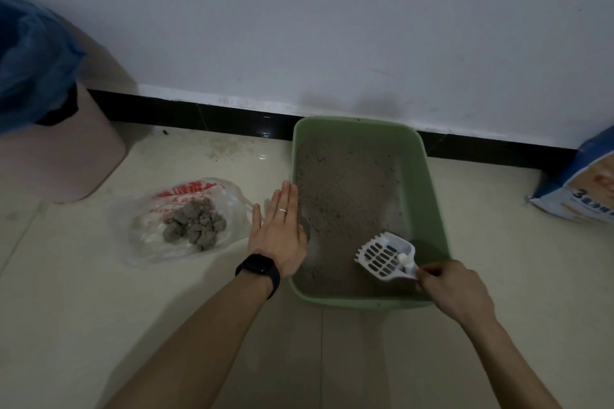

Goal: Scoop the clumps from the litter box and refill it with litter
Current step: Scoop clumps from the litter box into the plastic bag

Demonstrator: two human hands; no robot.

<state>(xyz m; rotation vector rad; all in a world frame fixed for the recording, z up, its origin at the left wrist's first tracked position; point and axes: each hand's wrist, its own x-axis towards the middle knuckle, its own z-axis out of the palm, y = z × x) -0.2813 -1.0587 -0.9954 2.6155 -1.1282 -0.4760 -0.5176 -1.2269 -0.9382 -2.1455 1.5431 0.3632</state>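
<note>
**When the scooping looked about done**

As seen from the head camera, the right hand (452,289) was curled round the handle of the white scoop (385,256), which hung empty over the near right corner of the green litter box (435,196). The left hand (279,229) lay flat with straight fingers on the box's left rim, gripping nothing. A pile of clumps (196,221) sat on a plastic bag (146,242) just left of the box, and I couldn't spot any in the litter (342,186). My guess: one last sift, then putting the scoop down and reaching for the litter sack (584,186) against the wall, well off to the right.
</note>
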